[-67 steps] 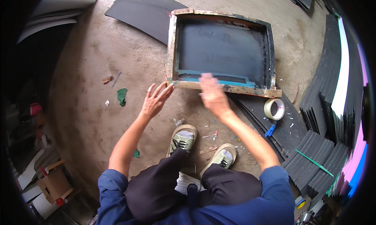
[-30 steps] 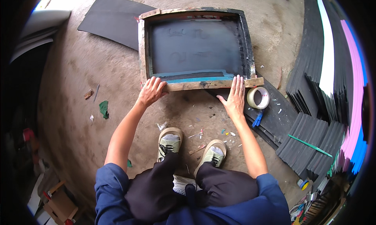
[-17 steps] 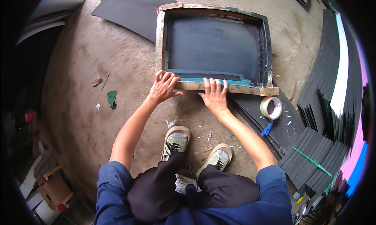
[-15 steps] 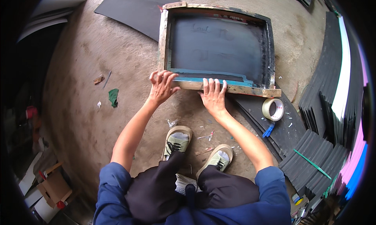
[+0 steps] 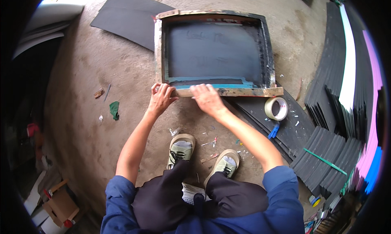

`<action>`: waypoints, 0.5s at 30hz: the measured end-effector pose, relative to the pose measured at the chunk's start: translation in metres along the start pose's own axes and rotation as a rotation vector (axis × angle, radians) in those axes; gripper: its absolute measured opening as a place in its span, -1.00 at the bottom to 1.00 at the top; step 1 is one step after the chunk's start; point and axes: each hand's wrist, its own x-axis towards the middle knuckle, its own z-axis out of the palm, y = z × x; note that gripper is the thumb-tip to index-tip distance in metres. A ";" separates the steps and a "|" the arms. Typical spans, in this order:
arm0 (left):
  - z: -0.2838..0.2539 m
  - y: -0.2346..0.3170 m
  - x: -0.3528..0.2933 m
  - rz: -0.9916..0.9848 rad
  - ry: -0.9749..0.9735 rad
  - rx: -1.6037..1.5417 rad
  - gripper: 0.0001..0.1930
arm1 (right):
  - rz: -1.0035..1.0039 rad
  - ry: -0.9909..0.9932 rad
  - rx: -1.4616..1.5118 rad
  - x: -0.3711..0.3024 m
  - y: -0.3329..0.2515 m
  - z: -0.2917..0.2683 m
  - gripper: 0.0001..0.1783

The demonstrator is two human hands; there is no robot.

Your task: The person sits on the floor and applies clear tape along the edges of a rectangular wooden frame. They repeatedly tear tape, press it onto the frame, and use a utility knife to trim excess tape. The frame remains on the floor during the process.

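A wooden screen-printing frame (image 5: pixel 228 91) lies before me, its dark mesh (image 5: pixel 214 50) edged with blue along the near side. Its wood is worn and stained. My left hand (image 5: pixel 161 98) is closed over the near bar by the left corner, fingers on top and thumb against the front side. A little to its right, my right hand (image 5: pixel 207 98) reaches over the same bar with its fingers stretched forward and slightly blurred. Under the frame's right end, black sheets (image 5: pixel 291 111) stick out, with a roll of clear tape (image 5: pixel 269 108) on them.
Another black sheet (image 5: pixel 122 20) lies on the concrete floor behind the frame at left. Stacks of black sheets (image 5: pixel 321 160) bound with a green strap stand at right, near white, pink and blue sheets. A green scrap (image 5: pixel 114 110) and a cardboard box (image 5: pixel 63 207) lie left.
My right hand has slid left along the near bar, closer to my left hand. The frame sits slightly further left and lower in view, as does its surroundings.
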 end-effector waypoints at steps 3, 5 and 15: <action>0.000 0.001 -0.003 0.003 0.024 0.018 -0.57 | 0.018 -0.059 -0.193 -0.058 0.061 -0.019 -0.55; -0.005 0.017 0.006 0.006 0.027 -0.003 -0.54 | 0.099 -0.130 -0.238 -0.098 0.102 -0.037 -0.55; 0.027 0.162 0.137 0.048 -0.123 -0.484 -0.79 | 0.774 0.137 0.300 -0.146 0.208 -0.051 -0.57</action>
